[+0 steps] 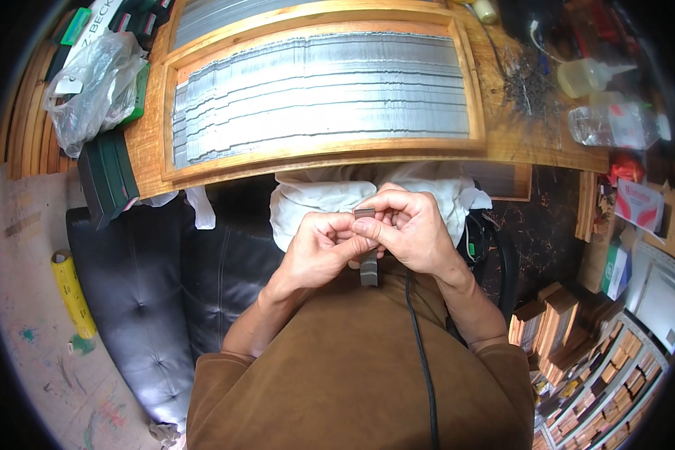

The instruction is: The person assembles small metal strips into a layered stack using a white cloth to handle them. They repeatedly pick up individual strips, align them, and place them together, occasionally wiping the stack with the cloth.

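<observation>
A narrow stack of thin grey strips (pixel 368 271) is held between the two hands, in front of the chest. By the left hand (pixel 319 249), it is pinched between thumb and fingers from the left side; by the right hand (pixel 420 234), its upper end is gripped, the thumb laid across the front. Whether the part above the thumbs and the part below form one piece cannot be told, since the middle is hidden. For good handling, the pinch is best made light and even, so that the strips are neither bent nor fanned apart, and the edges are best squared with the fingertips. The lower end hangs free and should be watched for slipping. Beneath and beyond the hands, a white cloth (pixel 300 196) is spread. Farther out, rows of similar strips (pixel 315 97) are contained in a wood-framed tray (pixel 322 153) on the wooden table (pixel 146 166).
</observation>
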The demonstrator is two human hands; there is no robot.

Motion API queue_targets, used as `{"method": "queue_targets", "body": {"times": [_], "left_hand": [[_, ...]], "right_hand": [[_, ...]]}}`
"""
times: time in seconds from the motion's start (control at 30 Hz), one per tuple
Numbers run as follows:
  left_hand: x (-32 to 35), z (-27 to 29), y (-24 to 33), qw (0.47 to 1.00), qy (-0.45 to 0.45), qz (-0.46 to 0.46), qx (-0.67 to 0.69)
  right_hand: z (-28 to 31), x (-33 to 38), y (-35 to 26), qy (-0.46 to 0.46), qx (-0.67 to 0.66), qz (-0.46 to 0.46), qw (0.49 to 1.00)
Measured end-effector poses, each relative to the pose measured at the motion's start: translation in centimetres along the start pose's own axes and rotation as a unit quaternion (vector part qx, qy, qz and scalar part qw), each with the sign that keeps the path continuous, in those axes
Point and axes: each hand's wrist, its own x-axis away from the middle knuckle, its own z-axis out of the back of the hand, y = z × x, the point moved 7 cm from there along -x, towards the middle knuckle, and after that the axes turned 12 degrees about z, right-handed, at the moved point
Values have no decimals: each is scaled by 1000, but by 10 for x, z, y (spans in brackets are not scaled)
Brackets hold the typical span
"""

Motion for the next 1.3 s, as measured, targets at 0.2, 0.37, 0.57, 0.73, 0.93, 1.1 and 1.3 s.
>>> {"method": "queue_targets", "body": {"times": [0.2, 0.37, 0.57, 0.73, 0.93, 1.1, 1.3], "left_hand": [[-3, 2, -7, 999, -17, 4, 31], [-4, 2, -6, 999, -19, 5, 39], [-3, 2, -6, 999, -17, 3, 43], [-2, 1, -4, 999, -13, 0, 31], [-1, 1, -4, 999, -11, 6, 35], [0, 0, -2, 999, -8, 9, 29], [0, 0, -1, 1000, -2, 7, 25]], "right_hand": [[-1, -1, -9, -3, 11, -5, 1000], [-1, 0, -7, 17, -10, -4, 1000], [-1, 1, -1, 28, -48, -35, 998], [-2, 1, 0, 46, -85, -19, 995], [-1, 1, 1, 31, -87, -29, 995], [0, 1, -1, 26, -73, -18, 997], [0, 2, -2, 22, -68, -17, 997]]}}
